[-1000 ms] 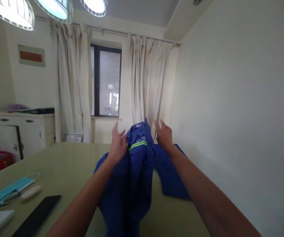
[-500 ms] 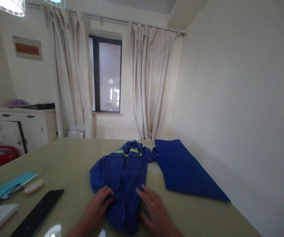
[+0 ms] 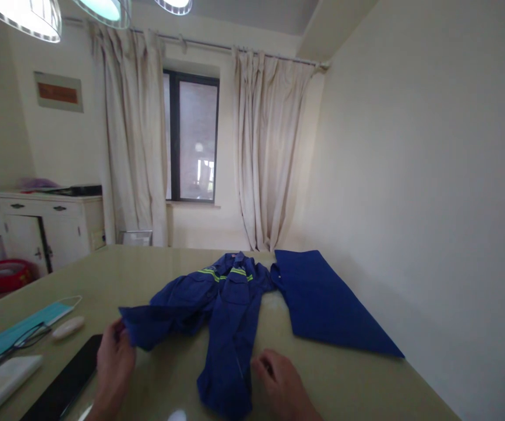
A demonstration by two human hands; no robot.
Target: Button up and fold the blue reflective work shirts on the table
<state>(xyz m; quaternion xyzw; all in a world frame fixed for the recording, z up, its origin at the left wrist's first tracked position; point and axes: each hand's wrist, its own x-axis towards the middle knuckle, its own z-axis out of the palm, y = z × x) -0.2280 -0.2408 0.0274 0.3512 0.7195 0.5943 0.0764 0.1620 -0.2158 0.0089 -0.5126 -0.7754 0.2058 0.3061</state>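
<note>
A dark blue work jacket [image 3: 232,327] with yellow-green reflective stripes lies front up on the table, its collar at the far end. My left hand [image 3: 116,359] is closed on a loose flap of it, probably a sleeve or front panel, and holds this out to the left, partly raised off the table. Beside the right edge of the jacket's near part is my right hand [image 3: 281,380], its fingers curled in close against the cloth. Whether those fingers grip any fabric is hidden.
A flat dark blue folded cloth [image 3: 331,304] lies at the right, meeting the jacket's sleeve. On the left are a black phone [image 3: 66,374], a blue face mask [image 3: 24,330], glasses [image 3: 28,339], a white oval object [image 3: 68,327] and a white slab [image 3: 7,380]. A wall borders the table's right side.
My left hand has moved left, drawing a flap of the jacket out sideways and opening a gap in its lower part. My right hand's fingers, spread before, have curled in.
</note>
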